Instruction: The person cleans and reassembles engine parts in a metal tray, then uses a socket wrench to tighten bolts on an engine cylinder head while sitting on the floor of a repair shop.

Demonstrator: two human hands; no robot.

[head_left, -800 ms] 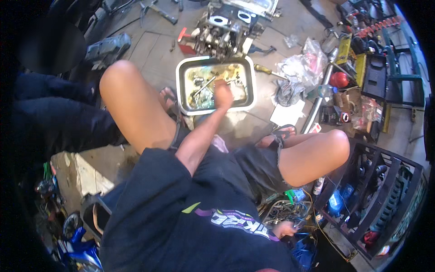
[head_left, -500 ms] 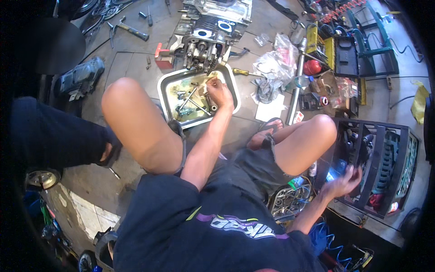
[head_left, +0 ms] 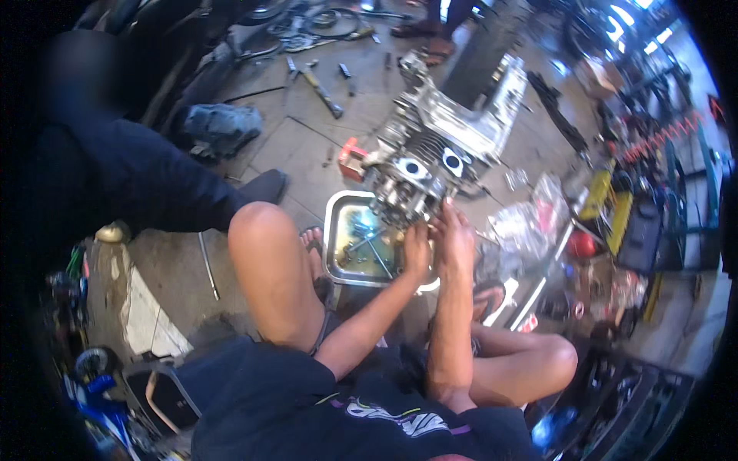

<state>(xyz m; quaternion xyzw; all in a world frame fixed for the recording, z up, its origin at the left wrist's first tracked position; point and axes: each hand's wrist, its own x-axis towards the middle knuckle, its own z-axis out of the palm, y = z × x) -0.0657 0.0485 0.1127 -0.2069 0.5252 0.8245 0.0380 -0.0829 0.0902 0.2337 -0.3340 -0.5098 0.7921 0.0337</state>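
Over on the far left, a person in dark trousers [head_left: 154, 173] stands close by, and here is a slim metal bar [head_left: 208, 265] lying on the floor. Just above that, a bluish-grey housing [head_left: 221, 129] sits on the ground, then comes a long-handled tool [head_left: 323, 94], lying at a slant.

Into the middle now: a pale-rimmed tray [head_left: 329, 233] with a shallow, yellowish bottom, small parts and a long thin rod [head_left: 381, 256] slanting inside it. A red box [head_left: 352, 160] stands just beyond its upper edge, next to the metal engine [head_left: 442, 142], whose near end reaches out over the tray.

And here's the left hand [head_left: 416, 250], above the tray's right part, right below that engine end, fingers close together and pointing up; whether they grip anything, I cannot tell. Right beside it, the right hand [head_left: 457, 230] is up at the engine's near right corner, fingers bent and narrow, their tips too blurred to show a hold.

Further right, crumpled clear plastic bags [head_left: 530, 219], then a round red object [head_left: 582, 244], a yellow toolbox [head_left: 598, 196], and a red coiled hose [head_left: 669, 140] near the edge.
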